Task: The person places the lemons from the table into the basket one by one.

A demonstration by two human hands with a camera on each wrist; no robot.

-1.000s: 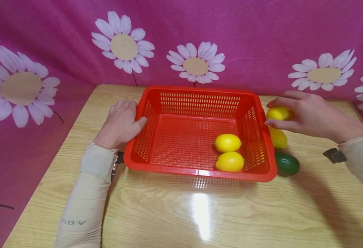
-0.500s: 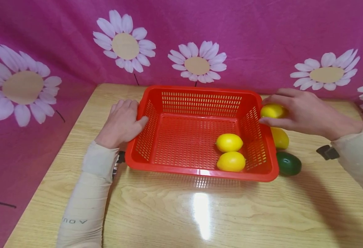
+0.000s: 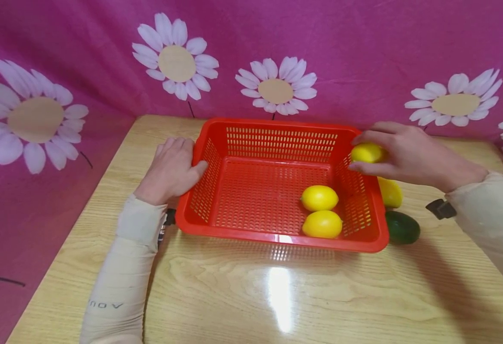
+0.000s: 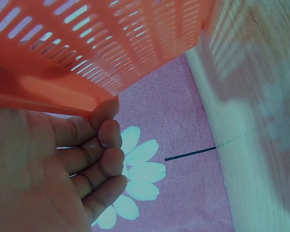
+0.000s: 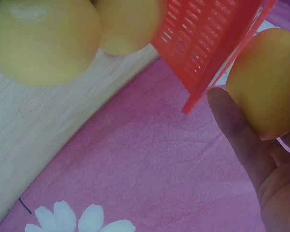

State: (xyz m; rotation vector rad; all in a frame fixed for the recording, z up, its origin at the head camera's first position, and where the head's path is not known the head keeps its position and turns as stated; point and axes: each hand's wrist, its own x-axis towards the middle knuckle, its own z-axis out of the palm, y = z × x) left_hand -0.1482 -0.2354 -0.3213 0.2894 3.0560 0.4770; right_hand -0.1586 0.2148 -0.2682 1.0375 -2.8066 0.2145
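The right hand pinches one yellow lemon between thumb and fingers at the far part of the right rim of the red basket, and its long axis seems to point leftward, to the inside. The left hand, well apart from this lemon, grips the opposite rim. Two other lemons lie close to the right wall; left of them the basket's floor is bare, probably the widest room.

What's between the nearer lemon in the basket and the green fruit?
The basket's right wall, with the lemon inside and the green fruit outside. The head view shows this; anything low behind the wall is hidden.
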